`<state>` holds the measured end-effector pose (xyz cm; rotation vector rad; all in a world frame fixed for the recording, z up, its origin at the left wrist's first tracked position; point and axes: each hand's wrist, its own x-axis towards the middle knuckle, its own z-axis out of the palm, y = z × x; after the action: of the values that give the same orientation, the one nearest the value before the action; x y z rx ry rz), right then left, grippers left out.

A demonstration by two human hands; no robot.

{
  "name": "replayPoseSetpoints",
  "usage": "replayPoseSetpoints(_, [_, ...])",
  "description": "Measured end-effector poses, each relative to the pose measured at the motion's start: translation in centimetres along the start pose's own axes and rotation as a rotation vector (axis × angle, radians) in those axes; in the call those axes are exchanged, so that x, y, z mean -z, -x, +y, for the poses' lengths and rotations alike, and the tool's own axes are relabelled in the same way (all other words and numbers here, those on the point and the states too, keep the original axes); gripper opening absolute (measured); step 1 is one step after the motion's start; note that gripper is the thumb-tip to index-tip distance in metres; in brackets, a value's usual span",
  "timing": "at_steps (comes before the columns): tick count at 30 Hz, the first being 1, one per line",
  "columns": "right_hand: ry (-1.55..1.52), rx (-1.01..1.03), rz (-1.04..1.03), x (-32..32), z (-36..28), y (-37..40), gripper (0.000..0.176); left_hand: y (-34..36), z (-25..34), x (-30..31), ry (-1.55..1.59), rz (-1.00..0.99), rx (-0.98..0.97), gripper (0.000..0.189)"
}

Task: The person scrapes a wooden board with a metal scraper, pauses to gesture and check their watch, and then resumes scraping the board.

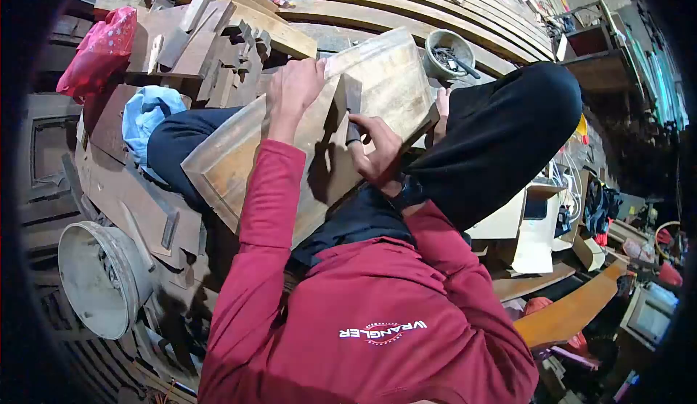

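Observation:
A pale wooden panel with a bevelled border, like a cabinet door, lies tilted across my lap. My left hand grips its far edge, fingers curled over the rim. In my right hand is a scraper, held by its dark handle with the flat grey blade pointing away from me. The blade is over the middle of the panel and throws a dark shadow on the wood. My bent knees support the board from both sides.
A bucket of small tools stands just beyond the panel. At the left are a large whitish bucket, a red plastic bag and a light blue cloth. Long planks lie across the back; cardboard is at the right.

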<state>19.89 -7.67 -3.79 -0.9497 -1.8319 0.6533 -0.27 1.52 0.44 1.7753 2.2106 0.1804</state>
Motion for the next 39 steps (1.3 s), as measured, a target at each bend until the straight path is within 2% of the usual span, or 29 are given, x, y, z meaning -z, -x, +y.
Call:
replayPoseSetpoints(3, [0.002, -0.041, -0.063, 0.0, -0.1, 0.3, 0.047, 0.1, 0.1, 0.2, -0.001, 0.003, 0.027, 0.049])
replayPoseSetpoints(5, [0.049, -0.079, -0.095, -1.0, 0.4, 0.0, 0.048, -0.5, -0.6, -1.2, 0.081, 0.129, -0.037, 0.039])
replayPoseSetpoints(6, [0.118, 0.010, -0.113, -1.0, 1.2, 0.0, 0.050, -0.5, -0.1, -0.9, 0.114, 0.233, -0.099, 0.036])
replayPoseSetpoints(8, [0.168, -0.002, -0.132, -1.3, 2.0, 0.6, 0.050, 0.5, 1.1, -1.0, 0.173, 0.433, -0.221, 0.029])
replayPoseSetpoints(9, [0.191, -0.008, -0.147, -1.4, 2.0, 0.9, 0.050, 1.9, 3.7, 0.6, 0.308, 0.368, -0.262, 0.025])
replayPoseSetpoints(10, [0.106, -0.035, -0.180, -0.7, 1.0, 0.7, 0.050, 3.3, 6.1, 1.8, 0.503, 0.232, -0.437, 0.026])
replayPoseSetpoints(11, [0.129, -0.076, -0.189, -1.0, 1.3, 0.9, 0.048, 5.5, 9.4, 2.1, 0.913, -0.015, -0.272, 0.028])
replayPoseSetpoints(12, [0.151, -0.117, -0.199, -1.2, 1.5, 1.1, 0.046, 8.3, 12.9, 4.0, 0.842, 0.066, -0.680, 0.027])
replayPoseSetpoints(13, [0.187, -0.101, -0.165, -1.5, 0.7, 0.4, 0.045, 11.1, 15.5, 5.4, 0.930, 0.013, -0.924, 0.027])
replayPoseSetpoints(15, [0.170, -0.029, -0.130, -1.8, 1.0, 0.4, 0.047, 16.6, 19.1, 7.7, 1.112, -0.157, -1.244, 0.027])
replayPoseSetpoints(17, [0.179, -0.085, -0.184, -1.6, 1.0, 0.4, 0.048, 19.9, 20.5, 8.9, 1.223, -0.318, -1.398, 0.027])
replayPoseSetpoints(19, [0.183, 0.015, -0.137, -1.5, 1.0, 0.3, 0.050, 20.9, 20.6, 9.1, 1.288, -0.389, -1.441, 0.027])
replayPoseSetpoints(20, [0.195, -0.037, -0.189, -1.1, 0.7, 0.2, 0.051, 21.0, 20.4, 9.2, 1.308, -0.406, -1.456, 0.027])
replayPoseSetpoints(23, [0.167, -0.021, -0.158, -1.5, 1.2, 0.4, 0.049, 21.1, 19.2, 9.5, 1.347, -0.420, -1.440, 0.027])
replayPoseSetpoints(26, [0.078, -0.101, -0.207, -0.8, -0.1, 0.7, 0.049, 20.9, 18.1, 9.7, 1.396, -0.440, -1.415, 0.027])
replayPoseSetpoints(29, [0.008, 0.037, -0.166, -0.3, -0.3, 0.8, 0.047, 20.6, 17.4, 10.1, 1.437, -0.448, -1.398, 0.027])
replayPoseSetpoints(31, [0.082, -0.001, -0.128, -0.7, -0.1, 0.6, 0.047, 20.5, 17.0, 10.5, 1.476, -0.454, -1.392, 0.027])
replayPoseSetpoints(33, [0.126, -0.030, -0.046, -1.5, 0.5, 0.1, 0.047, 20.3, 16.6, 10.9, 1.520, -0.450, -1.387, 0.028])
replayPoseSetpoints(36, [0.074, -0.068, -0.114, -0.3, -0.1, -0.1, 0.046, 19.8, 15.7, 11.8, 1.618, -0.426, -1.362, 0.028])
replayPoseSetpoints(39, [0.048, -0.033, -0.061, -0.7, -0.5, 0.4, 0.044, 19.5, 14.3, 13.1, 1.776, -0.335, -1.334, 0.028])
